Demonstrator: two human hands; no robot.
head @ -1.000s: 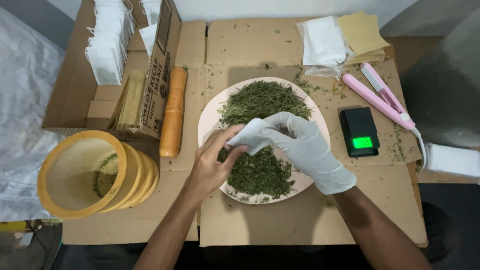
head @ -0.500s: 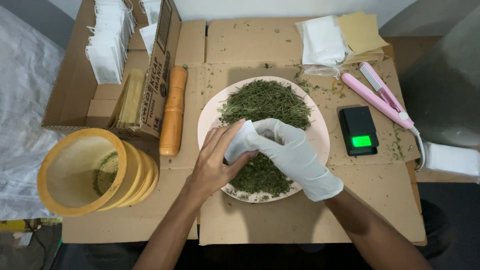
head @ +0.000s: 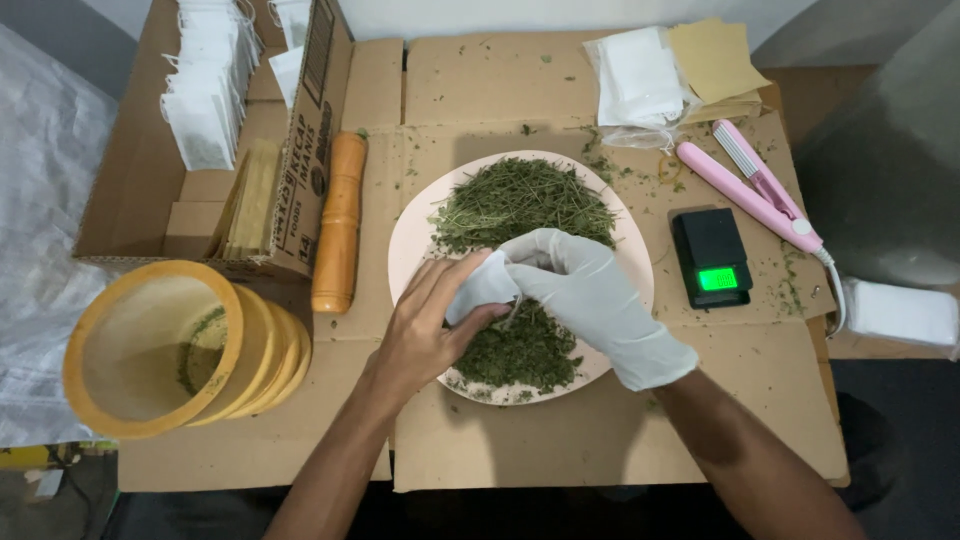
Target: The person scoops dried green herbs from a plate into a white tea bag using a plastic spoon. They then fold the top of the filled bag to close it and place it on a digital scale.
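Cardboard-covered table (head: 620, 440): your bare left hand (head: 425, 330) pinches small white paper sachet (head: 482, 287) open; gloved right hand (head: 590, 300), closed on dried green herb (head: 520, 345), feeds w/ care just above the pinch.

The gloved right hand (head: 590, 300) covers part of the sachet (head: 482, 286) and the herbs (head: 520, 205) beneath; its fingertips are hidden. Both forearms run off the bottom edge. The box (head: 150, 150) is cut off at the top.
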